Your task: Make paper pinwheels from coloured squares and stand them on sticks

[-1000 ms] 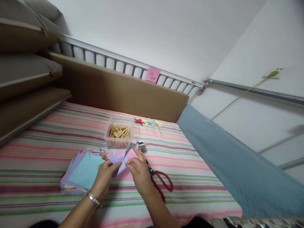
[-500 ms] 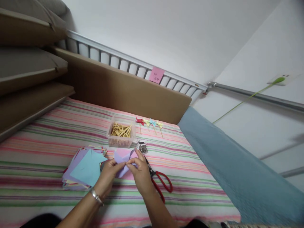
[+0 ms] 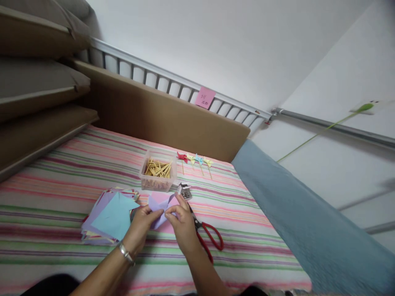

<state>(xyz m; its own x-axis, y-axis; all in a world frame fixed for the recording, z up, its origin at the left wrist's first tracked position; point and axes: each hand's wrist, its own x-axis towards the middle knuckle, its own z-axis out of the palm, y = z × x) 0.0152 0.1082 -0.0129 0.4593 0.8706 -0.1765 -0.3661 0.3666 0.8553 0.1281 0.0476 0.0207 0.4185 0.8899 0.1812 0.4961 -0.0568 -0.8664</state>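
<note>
Both hands pinch a folded lilac paper piece (image 3: 159,204) just above the striped sheet (image 3: 61,176). My left hand (image 3: 142,227), with a metal bracelet at the wrist, grips its left side. My right hand (image 3: 182,224) holds its right side with thumb and fingers. A pink paper sheet (image 3: 168,227) lies flat under the hands. Just right of my right hand lie red-handled scissors (image 3: 209,239). To the left of my left hand sits a stack of coloured paper squares (image 3: 106,213), light blue on top.
A clear plastic box of wooden sticks (image 3: 157,175) stands beyond the hands, with a small open box of pins (image 3: 184,191) beside it. Several small paper pinwheels (image 3: 194,160) lie farther back. A brown board (image 3: 160,119), a railing, grey cushions at left and a blue cloth (image 3: 293,222) at right surround the sheet.
The hands have drawn slightly closer together on the lilac paper, folding it in. The camera has shifted a little; nothing else on the sheet has moved.
</note>
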